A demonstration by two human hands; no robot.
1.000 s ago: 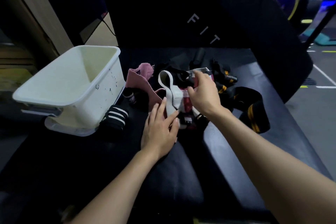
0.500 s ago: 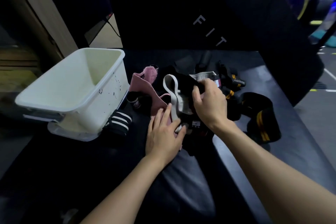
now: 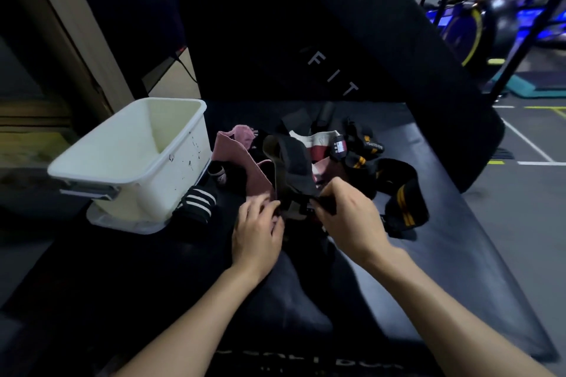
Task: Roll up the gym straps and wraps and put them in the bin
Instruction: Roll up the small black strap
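A tangled pile of gym straps lies on the black bench pad (image 3: 459,223). A dark looped strap (image 3: 291,159) arches up in the middle of the pile. My left hand (image 3: 257,229) pinches its near end, and my right hand (image 3: 349,217) grips the same strap just to the right. A pink wrap (image 3: 235,147) lies left of it, a white and red wrap (image 3: 318,144) behind it, and a black wrap with yellow stripes (image 3: 401,193) to the right. A black wrap with white stripes (image 3: 196,202) rests against the white bin (image 3: 128,162), which looks empty.
The bin sits on its lid at the left end of the bench. The upright backrest (image 3: 337,40) marked FIT rises behind the pile. Gym floor with painted lines (image 3: 526,144) and equipment lies to the right.
My right hand has come down from the top of the pile toward my left hand. My left hand's fingers have curled onto the strap's end. The strap now arches with its dark side showing.
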